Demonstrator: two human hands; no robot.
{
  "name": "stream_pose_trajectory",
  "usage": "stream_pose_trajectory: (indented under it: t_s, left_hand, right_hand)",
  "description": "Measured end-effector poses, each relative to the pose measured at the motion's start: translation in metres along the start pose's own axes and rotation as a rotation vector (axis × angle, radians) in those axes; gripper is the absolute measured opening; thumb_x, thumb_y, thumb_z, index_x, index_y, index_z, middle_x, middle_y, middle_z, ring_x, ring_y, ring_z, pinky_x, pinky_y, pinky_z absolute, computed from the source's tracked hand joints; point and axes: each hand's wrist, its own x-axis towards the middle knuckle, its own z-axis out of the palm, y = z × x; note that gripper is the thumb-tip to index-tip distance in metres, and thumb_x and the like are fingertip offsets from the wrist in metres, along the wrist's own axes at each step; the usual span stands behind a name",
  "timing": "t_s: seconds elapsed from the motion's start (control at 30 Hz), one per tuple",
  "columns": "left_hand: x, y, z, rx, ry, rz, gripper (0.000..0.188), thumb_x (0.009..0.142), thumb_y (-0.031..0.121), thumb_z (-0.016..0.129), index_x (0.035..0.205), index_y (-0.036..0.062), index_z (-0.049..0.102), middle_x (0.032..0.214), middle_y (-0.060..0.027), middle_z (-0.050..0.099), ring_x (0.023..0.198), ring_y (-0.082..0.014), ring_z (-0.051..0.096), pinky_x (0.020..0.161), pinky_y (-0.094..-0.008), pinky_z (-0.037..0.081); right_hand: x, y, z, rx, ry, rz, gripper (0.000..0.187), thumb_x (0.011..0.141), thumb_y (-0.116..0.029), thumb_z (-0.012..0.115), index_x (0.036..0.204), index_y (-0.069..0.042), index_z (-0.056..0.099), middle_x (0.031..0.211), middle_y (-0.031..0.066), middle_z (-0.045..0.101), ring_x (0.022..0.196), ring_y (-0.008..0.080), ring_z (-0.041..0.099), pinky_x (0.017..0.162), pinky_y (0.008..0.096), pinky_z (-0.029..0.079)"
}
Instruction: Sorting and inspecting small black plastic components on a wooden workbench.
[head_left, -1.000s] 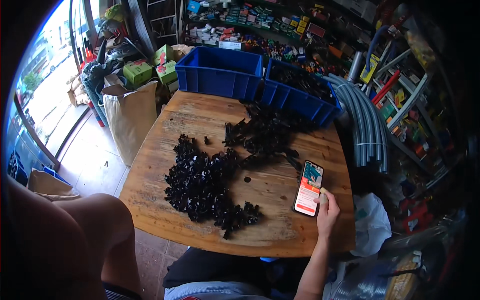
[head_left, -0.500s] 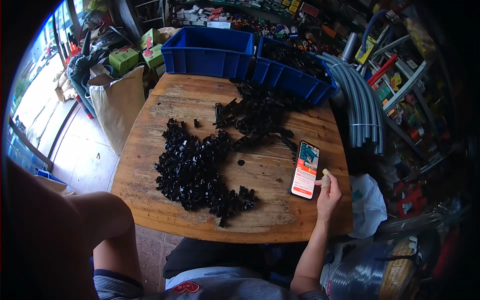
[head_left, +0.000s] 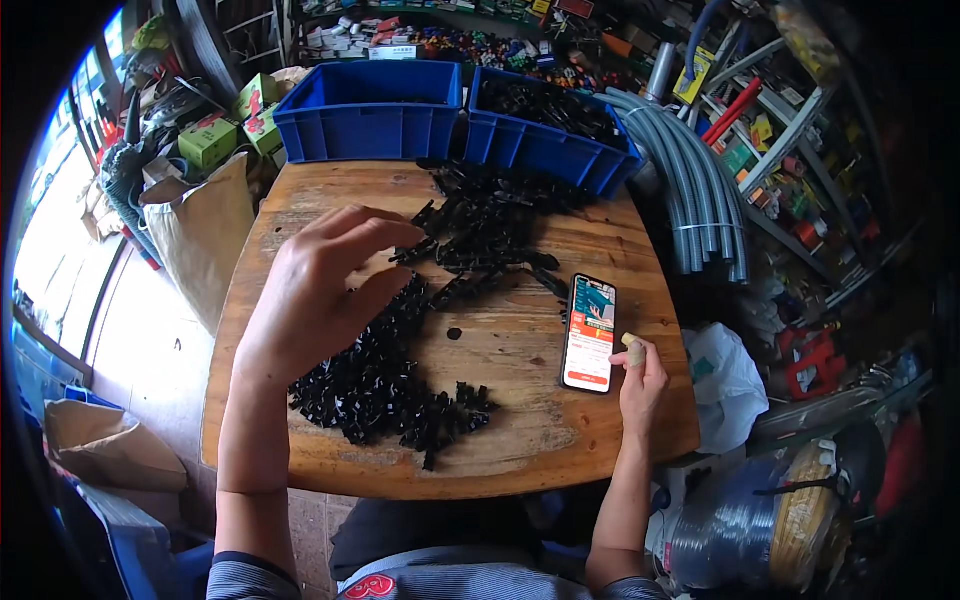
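Observation:
My left hand [head_left: 325,285] is raised over the left part of the table, thumb and fingers apart, with nothing in it. Behind and below it lies a heap of small black plastic pieces [head_left: 370,390], partly hidden by my hand and wrist. A smartphone [head_left: 590,335] with a lit red and white screen lies face up on the right of the table. Beside its right edge is my right hand [head_left: 642,380], fingers bent but apart and holding nothing visible. Pale yellow coverings show on its fingers. One fingertip reaches the phone's edge; whether it touches, I cannot tell.
The wooden table [head_left: 530,455] bears longer black pieces [head_left: 490,230] toward its far side. Two blue bins stand at its far edge: a left bin [head_left: 370,135] and a right bin [head_left: 545,150] filled with black pieces. Grey hose [head_left: 690,190] hangs at right; a paper sack [head_left: 200,225] stands left.
My left arm has swung in from the lower left, and its hand is now above the black heap. My right hand stays beside the phone. The whole view has shifted slightly.

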Motion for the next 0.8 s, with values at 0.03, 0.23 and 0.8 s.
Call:
stream_pose_trajectory:
  t_s: [0.03,0.23,0.8]
  left_hand:
    - [0.001,-0.001,0.002,0.008,-0.019,0.026,0.026,0.073,0.011,0.064,0.098,0.004,0.061,0.094,-0.0128,0.061,0.086,-0.0295,0.059,0.072,-0.0359,0.047]
    - [-0.001,-0.018,0.002,0.09,-0.211,0.004,0.024,0.075,0.016,0.062,0.097,0.0049,0.061,0.087,-0.0133,0.061,0.085,-0.0315,0.057,0.073,-0.0392,0.045]
    - [-0.002,-0.045,-0.003,0.323,-0.285,-0.219,0.025,0.078,0.019,0.06,0.098,0.0055,0.06,0.085,-0.0128,0.061,0.082,-0.031,0.058,0.072,-0.0392,0.045]
  right_hand:
    - [0.001,0.001,0.0,0.004,0.003,0.004,0.031,0.094,-0.024,0.043,0.099,0.002,0.057,0.068,0.006,0.063,0.064,0.0117,0.056,0.066,0.025,0.044]
    - [0.002,0.004,0.0,-0.058,0.043,-0.009,0.031,0.095,-0.025,0.041,0.101,0.001,0.057,0.075,0.0071,0.064,0.072,0.012,0.056,0.071,0.0265,0.043]
    - [0.002,0.01,0.002,0.022,0.023,0.045,0.033,0.095,-0.026,0.04,0.104,0.001,0.054,0.077,0.0067,0.063,0.073,0.0125,0.053,0.072,0.0267,0.042]
